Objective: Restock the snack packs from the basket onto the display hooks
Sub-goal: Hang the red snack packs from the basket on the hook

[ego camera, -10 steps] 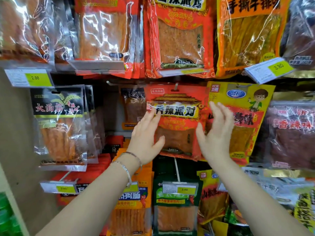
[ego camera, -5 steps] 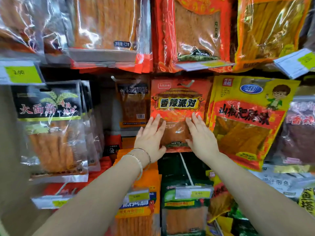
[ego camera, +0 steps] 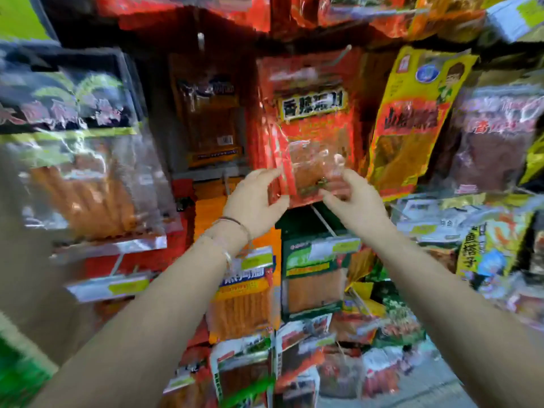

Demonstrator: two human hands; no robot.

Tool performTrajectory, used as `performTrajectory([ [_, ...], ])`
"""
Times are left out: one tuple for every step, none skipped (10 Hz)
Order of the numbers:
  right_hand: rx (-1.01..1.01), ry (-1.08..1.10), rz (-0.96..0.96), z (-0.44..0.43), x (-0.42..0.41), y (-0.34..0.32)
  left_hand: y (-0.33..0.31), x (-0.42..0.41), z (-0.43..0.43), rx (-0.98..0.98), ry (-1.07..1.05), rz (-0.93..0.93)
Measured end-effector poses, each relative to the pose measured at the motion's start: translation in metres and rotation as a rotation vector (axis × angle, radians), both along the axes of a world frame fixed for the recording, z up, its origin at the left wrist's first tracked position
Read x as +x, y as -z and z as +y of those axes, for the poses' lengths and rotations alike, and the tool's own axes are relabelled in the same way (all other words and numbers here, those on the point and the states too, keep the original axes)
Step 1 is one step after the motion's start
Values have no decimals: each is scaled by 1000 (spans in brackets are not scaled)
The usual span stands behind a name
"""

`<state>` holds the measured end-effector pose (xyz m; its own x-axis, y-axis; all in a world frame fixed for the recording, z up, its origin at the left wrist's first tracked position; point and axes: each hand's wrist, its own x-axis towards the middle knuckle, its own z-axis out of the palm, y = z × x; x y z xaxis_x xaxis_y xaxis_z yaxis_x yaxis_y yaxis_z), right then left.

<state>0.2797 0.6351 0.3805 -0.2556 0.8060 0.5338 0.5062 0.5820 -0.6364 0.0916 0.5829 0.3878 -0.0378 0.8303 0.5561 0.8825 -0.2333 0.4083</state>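
On the display wall at far left, a clear pack with a black header (ego camera: 73, 160) hangs showing orange sticks inside, with a yellow-green price tag (ego camera: 109, 285) on the rail beneath it. To its right, set further back, hangs a dark orange pack (ego camera: 209, 113).

The left hand (ego camera: 253, 198), with bracelets (ego camera: 232, 228) at the wrist, is raised to the lower left edge of the red snack pack (ego camera: 312, 128). Its fingers (ego camera: 269, 173) curl onto that edge with the thumb under the bottom corner, so the hand grasps the pack.

The red snack pack hangs at the centre of the wall from a metal hook (ego camera: 343, 55) that passes through its top. It is glossy red, with a pale label band of dark characters across the upper half and a clear window below that shows reddish-brown contents. Further red edges are fanned out behind its left side. Motion blur softens the print.

Directly beneath it stand an orange pack (ego camera: 247, 293) and a green pack (ego camera: 315, 275).

The right hand (ego camera: 356, 201) holds the lower right corner of the red snack pack, pinching it between thumb and curled fingers (ego camera: 351, 176).

Just beside the red pack on the right hangs a yellow pack (ego camera: 412, 119) with a cartoon figure and a red band. At far right hangs a dark reddish pack (ego camera: 497, 136).
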Motion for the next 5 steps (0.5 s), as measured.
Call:
performTrajectory([
  [-138, -105, 78, -58, 10, 59, 46, 9, -70, -2, 63, -199],
  [-355, -167, 68, -120, 22, 133, 107, 22, -146, -42, 48, -281],
  [-589, -189, 8, -181, 41, 208, 184, 31, -215, -268, -67, -393],
  [-857, -172, -76, -246, 67, 274, 253, 45, -288, -544, -302, -654],
  [-1217, -111, -220, -308, 91, 330, 329, 82, -388, -921, -350, -819],
])
